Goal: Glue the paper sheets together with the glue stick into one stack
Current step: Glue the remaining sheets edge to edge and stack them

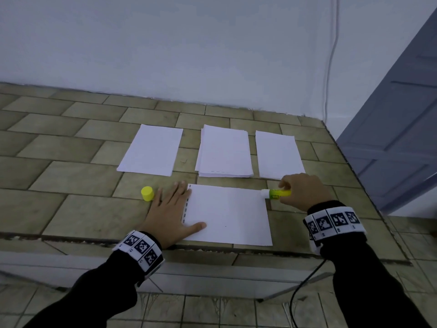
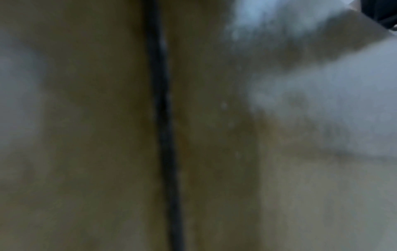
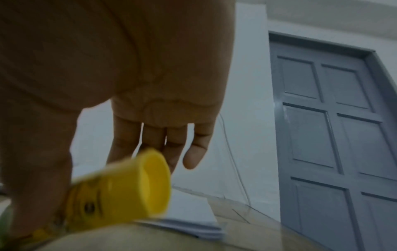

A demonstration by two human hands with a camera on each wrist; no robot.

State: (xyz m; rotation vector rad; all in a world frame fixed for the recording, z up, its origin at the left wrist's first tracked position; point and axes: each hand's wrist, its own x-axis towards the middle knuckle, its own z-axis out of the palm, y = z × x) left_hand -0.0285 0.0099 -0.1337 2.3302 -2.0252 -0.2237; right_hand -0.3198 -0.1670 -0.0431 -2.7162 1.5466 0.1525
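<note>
Both hands work around the near sheet (image 1: 228, 215), which lies flat on the tiled desk (image 1: 71, 176) at its front edge. Left hand (image 1: 169, 210) is spread flat with straight fingers, the thumb lying on the sheet's left margin beside a row of small dark marks, the palm on the desk; it pins the paper and grips nothing. Right hand (image 1: 301, 191) pinches the glue stick (image 1: 275, 193) by its green-yellow barrel, held nearly level, its white tip at the sheet's far right corner. From the right wrist view the stick's yellow base (image 3: 137, 188) shows below the curled thumb and fingers. Beyond the sheet lie three more lots of paper: the left pile (image 1: 151, 150), the thicker middle pile (image 1: 224, 152) and the right pile (image 1: 279, 155), each apart from the others. Just left of the sheet, beside the left hand, stands the yellow cap (image 1: 147, 193).

Judging by this, gluing is at its start on this sheet: the tip is placed to begin a stroke. Next comes a steady drag along the edge, with light pressure so the paper neither wrinkles nor slides under the holding thumb.
</note>
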